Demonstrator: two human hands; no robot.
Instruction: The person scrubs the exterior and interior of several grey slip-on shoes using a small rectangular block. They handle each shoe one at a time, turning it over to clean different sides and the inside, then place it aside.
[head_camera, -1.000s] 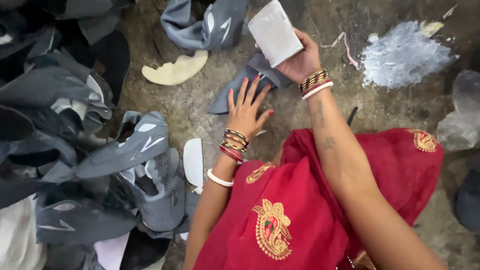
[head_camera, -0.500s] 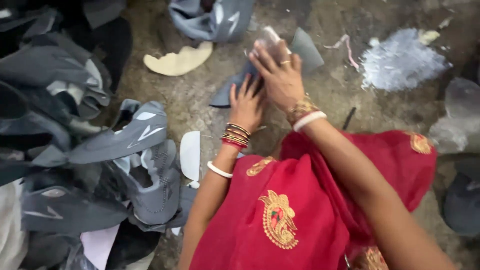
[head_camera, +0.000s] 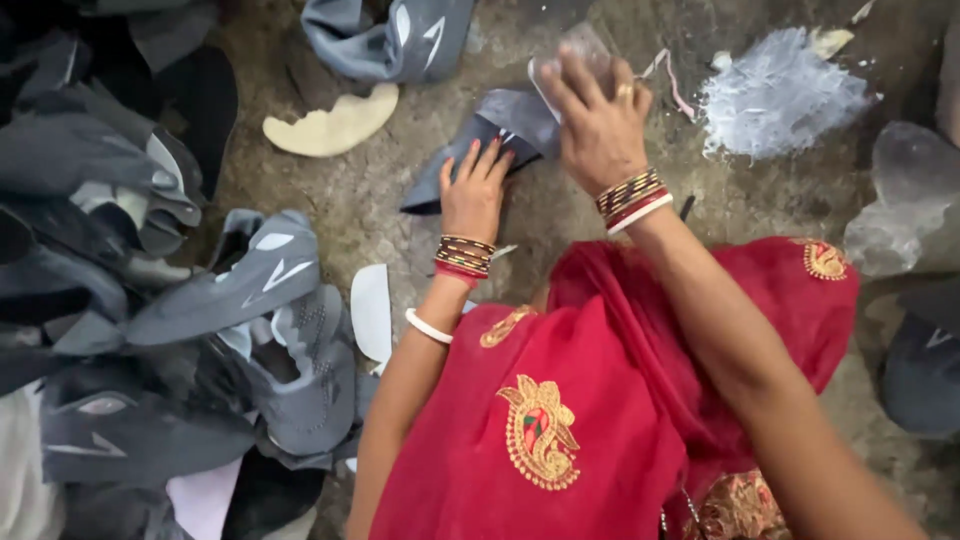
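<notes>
Rough, dusty floor (head_camera: 560, 230) spreads out below me, littered with cut shoe parts. My left hand (head_camera: 474, 195) lies flat, fingers spread, pressing down on a dark grey shoe upper piece (head_camera: 500, 125) that rests on the floor. That piece runs on a slant, its long axis going from lower left, near my left wrist, up toward the right, where my other hand comes over it. My right hand (head_camera: 597, 125) is closed around a pale, flat block (head_camera: 572, 52), gripping it from above, and it hovers right over the upper end of the grey piece; whether the block touches the piece I cannot tell. So the piece lies directly under and between both hands, the left one pinning its middle and the right one nearer its far end.

Just beyond sits another grey shoe upper (head_camera: 395, 40), and to its left a cream insole (head_camera: 335, 125). A heap of grey uppers (head_camera: 230, 300) fills my left side. Off to the right is a whitish patch (head_camera: 780, 95) on the floor. My red embroidered cloth (head_camera: 600, 400) covers my lap.
</notes>
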